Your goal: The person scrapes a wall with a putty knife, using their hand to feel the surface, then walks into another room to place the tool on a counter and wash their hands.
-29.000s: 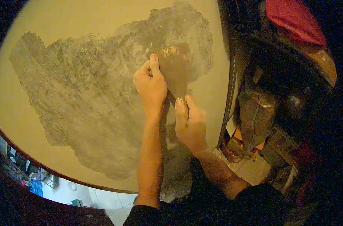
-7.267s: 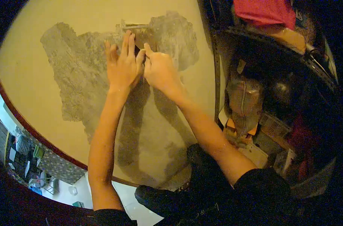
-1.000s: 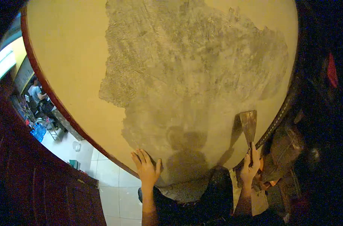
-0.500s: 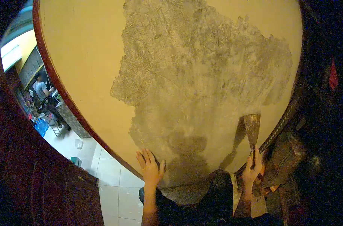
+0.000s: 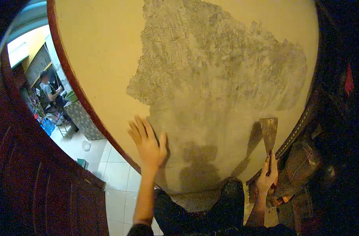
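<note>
In front of me stands a yellow painted wall (image 5: 100, 63) with a large rough grey patch (image 5: 211, 74) where the yellow coat is gone. My left hand (image 5: 148, 147) is open with fingers spread, over the lower left edge of the grey patch. Its fingers overlap the yellow border there. My right hand (image 5: 267, 179) is closed round the handle of a putty knife (image 5: 269, 131) low on the right. The wide blade points upward near the wall and throws a dark shadow to its left. My own shadow falls on the patch between the hands.
A dark red trim (image 5: 79, 96) edges the wall on the left. Past it, a doorway shows white floor tiles (image 5: 117, 173), a counter (image 5: 85, 120) and a person (image 5: 51, 92) standing there. A dark red door (image 5: 45, 185) fills the lower left. Dark hanging cloth (image 5: 301, 165) is at the right.
My left hand has moved up the wall, its fingers spread. The right hand with the putty knife has shifted only slightly. The view has turned a little left, and the person beyond has changed posture.
</note>
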Motion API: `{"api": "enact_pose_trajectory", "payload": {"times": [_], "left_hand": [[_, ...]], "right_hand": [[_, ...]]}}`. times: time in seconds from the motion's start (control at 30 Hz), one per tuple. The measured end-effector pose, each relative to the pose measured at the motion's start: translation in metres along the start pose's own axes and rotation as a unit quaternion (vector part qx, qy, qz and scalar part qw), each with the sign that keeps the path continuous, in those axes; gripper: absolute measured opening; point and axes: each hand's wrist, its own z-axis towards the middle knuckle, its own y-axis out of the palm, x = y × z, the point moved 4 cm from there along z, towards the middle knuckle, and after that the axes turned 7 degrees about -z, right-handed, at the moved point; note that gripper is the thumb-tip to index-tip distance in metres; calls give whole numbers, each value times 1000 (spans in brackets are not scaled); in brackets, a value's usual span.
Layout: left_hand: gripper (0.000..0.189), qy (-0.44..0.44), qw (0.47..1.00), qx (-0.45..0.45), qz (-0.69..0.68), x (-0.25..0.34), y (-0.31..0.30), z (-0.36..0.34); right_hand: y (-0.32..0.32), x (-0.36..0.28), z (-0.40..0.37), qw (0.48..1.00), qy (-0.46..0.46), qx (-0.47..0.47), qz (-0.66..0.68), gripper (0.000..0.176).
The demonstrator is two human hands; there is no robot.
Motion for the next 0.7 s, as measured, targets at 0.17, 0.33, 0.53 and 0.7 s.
{"api": "enact_pose_trajectory", "payload": {"times": [0.17, 0.33, 0.53, 0.7], "left_hand": [[74, 107, 980, 162, 30, 30, -47, 119], [72, 159, 967, 197, 37, 89, -59, 172], [65, 361, 931, 44, -10, 115, -46, 152], [63, 283, 945, 156, -60, 80, -71, 148]], "right_hand": [[-6, -5, -3, 999, -34, 15, 21, 44], [-19, 3, 4, 999, 3, 19, 29, 43], [-27, 3, 1, 999, -33, 43, -2, 44], [-26, 15, -3, 998, -36, 40, -28, 43]]}}
